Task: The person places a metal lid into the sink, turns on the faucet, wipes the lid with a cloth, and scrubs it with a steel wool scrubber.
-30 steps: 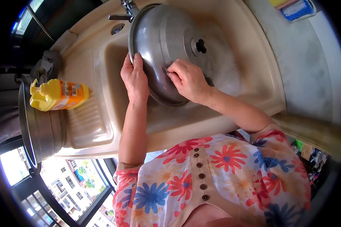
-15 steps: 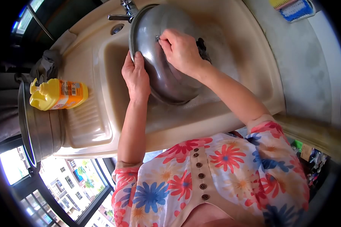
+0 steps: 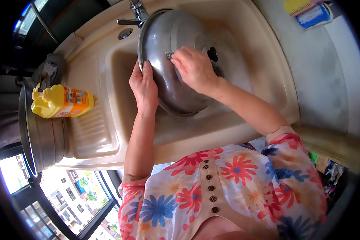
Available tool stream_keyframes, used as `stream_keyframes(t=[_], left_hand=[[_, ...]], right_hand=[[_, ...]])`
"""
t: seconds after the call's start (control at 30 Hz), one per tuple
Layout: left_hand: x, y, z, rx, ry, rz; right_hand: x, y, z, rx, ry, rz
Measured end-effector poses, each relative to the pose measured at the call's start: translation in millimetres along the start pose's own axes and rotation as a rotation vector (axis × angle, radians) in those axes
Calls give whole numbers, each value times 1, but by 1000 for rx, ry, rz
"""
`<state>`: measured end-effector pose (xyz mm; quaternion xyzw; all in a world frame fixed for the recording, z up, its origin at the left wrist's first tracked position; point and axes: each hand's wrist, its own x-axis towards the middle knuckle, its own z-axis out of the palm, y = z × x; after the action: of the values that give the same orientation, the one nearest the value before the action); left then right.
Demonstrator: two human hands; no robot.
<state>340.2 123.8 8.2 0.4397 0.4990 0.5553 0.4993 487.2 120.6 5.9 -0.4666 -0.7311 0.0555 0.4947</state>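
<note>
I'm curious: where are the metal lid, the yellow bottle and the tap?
Metal lid [image 3: 163, 80]: head view, on its domed side.
Yellow bottle [image 3: 71, 101]: head view, on its label.
Tap [image 3: 139, 12]: head view, on its chrome body.

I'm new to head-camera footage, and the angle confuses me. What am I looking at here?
There is no machine here, only a person's two bare hands. The camera sits on that person's head, looking forward and down, so their flowered shirt fills the bottom. The left hand holds the rim of a domed metal lid, tilted in a beige sink. The right hand pinches a small grey wad, possibly a scouring pad, against the lid. To the left, a yellow pump bottle is on the ridged drainboard, near a metal pot.
</note>
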Motion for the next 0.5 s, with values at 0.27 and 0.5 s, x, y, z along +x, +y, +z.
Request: stream_keyframes(t=[0.27,0.5], left_hand=[[1,1,0,64,9,-5],[3,-1,1,46,-9,-14]], right_hand=[[30,20,4,-81,-24,10],[61,49,10,-90,6,35]])
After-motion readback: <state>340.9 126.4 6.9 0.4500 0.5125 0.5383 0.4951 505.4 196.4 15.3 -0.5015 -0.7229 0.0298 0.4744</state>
